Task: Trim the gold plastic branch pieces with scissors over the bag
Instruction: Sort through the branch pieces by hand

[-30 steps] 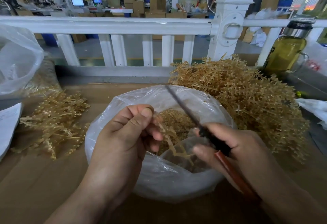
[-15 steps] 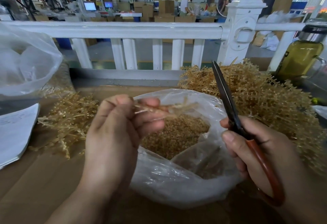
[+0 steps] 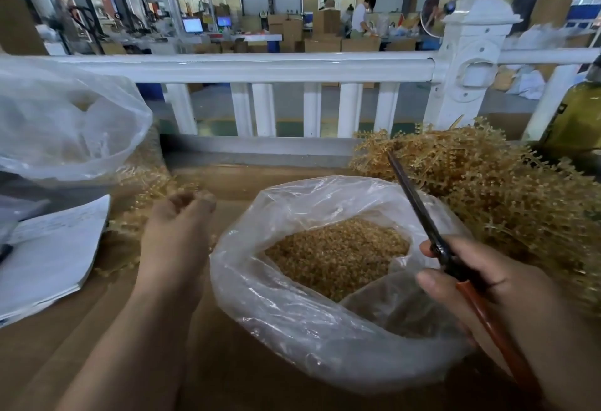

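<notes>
A clear plastic bag stands open in the middle, holding small gold trimmings. My right hand grips the red-handled scissors; their blades are together and point up and left over the bag's right rim. My left hand reaches out left of the bag, over a small pile of gold branch pieces. Its fingertips are bunched and blurred, so I cannot tell whether they hold a piece. A large heap of gold branches lies behind and right of the bag.
A second, larger clear bag stands at the far left with white paper sheets in front of it. A white railing runs along the back edge. A bottle of yellow liquid stands at the far right. The brown tabletop lies below.
My left hand has swung from above the bag out to the left pile, carrying the branch piece away from the bag. The scissors stay raised over the bag's right side.
</notes>
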Available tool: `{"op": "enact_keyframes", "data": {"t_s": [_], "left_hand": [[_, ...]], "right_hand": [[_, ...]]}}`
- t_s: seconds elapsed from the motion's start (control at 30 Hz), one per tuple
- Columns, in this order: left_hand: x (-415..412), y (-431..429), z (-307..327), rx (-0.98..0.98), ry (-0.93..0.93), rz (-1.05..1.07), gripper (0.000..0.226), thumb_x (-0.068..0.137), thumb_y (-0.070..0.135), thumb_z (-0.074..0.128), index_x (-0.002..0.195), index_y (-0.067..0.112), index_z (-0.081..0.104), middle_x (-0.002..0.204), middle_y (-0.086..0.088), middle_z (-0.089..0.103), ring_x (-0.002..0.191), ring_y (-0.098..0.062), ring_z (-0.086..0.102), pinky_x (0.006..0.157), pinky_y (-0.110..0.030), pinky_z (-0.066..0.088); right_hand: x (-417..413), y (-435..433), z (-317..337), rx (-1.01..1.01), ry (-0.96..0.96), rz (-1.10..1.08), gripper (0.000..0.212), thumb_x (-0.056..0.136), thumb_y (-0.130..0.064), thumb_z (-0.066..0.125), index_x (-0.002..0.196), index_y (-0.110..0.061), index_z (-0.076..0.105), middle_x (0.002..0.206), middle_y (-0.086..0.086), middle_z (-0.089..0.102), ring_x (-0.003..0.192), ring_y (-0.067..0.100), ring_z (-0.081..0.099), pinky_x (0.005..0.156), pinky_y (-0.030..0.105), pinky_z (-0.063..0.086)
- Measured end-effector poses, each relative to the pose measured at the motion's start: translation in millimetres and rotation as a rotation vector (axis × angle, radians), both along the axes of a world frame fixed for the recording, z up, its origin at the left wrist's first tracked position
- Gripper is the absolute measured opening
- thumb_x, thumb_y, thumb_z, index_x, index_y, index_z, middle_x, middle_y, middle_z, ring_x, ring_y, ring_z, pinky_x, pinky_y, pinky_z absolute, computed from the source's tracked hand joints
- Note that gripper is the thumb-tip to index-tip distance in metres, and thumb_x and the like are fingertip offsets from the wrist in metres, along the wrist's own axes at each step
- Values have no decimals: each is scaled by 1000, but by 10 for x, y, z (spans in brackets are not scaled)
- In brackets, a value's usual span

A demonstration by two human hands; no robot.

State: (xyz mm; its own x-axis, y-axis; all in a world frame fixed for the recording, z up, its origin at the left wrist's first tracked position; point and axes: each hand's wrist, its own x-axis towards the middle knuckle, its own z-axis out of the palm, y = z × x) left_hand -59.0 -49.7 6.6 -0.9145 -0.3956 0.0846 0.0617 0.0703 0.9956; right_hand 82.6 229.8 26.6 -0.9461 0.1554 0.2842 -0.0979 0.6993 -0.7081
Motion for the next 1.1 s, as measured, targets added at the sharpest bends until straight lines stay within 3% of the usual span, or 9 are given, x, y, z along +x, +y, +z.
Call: {"op": "enact_keyframes", "data": {"t_s": [0.13,0.27,0.4,0.5,0.57,0.7,0.77,1.0,1.1], "left_hand": [[37,5,3,-307,-61,-27,66,72,61,63,125,22,63,125,-9,63,105,-30,65,88,-54,57],[55,-9,31,-540,-32,107,73,72,67,60,130,24,55,144,-12,47,122,-34,54,95,-62,51],[227,225,22,-691,337,0,38,88,57,49,112,32,64,118,15,54,105,8,49,88,-33,47],[421,455,6,-811,488,-231,27,92,50,48,92,34,69,93,28,60,89,13,52,77,-6,37],[496,541,-10,-867,478,-356,28,92,53,49,86,34,69,89,25,65,85,4,58,71,-10,40],[534,595,-23,-934,394,-453,15,91,48,62,83,38,69,83,25,62,76,6,59,64,-11,36],[534,597,-30,-942,343,-471,10,85,48,62,86,41,69,85,29,59,74,9,56,65,-8,34],[540,611,-62,-967,330,-525,14,84,50,63,86,39,70,85,27,60,75,7,58,64,-13,39],[536,624,-76,-965,354,-548,17,89,53,64,84,39,71,86,26,63,80,5,59,68,-14,42]], "right_hand": [[-67,77,-41,53,-37,35,40,65,-77,66,102,-66,56,79,-28,68,71,-11,64,69,10,47],[-92,87,12,-113,15,86,32,69,-65,73,99,-62,62,81,-22,71,70,-9,66,61,5,46],[-43,133,58,-349,97,49,36,70,-52,75,106,-55,68,82,-20,74,67,-5,69,52,12,50],[-38,207,23,-91,76,-92,45,75,-65,69,118,-58,57,94,-27,72,81,-6,69,67,24,56],[-54,231,-6,209,12,-162,54,72,-73,56,122,-57,48,93,-29,67,82,-8,63,68,23,54],[-86,194,-105,589,-82,-119,48,80,-59,65,124,-48,48,96,-23,65,77,-3,55,61,9,38],[-79,203,-127,655,-110,-111,49,83,-52,67,128,-47,47,100,-22,65,79,-2,53,59,9,31],[-91,271,-148,634,-172,-23,50,87,-48,61,133,-44,41,115,-18,65,97,5,62,78,25,51],[-88,233,-147,677,-148,-54,49,86,-55,59,131,-46,43,106,-18,68,91,5,63,72,25,50]]}}
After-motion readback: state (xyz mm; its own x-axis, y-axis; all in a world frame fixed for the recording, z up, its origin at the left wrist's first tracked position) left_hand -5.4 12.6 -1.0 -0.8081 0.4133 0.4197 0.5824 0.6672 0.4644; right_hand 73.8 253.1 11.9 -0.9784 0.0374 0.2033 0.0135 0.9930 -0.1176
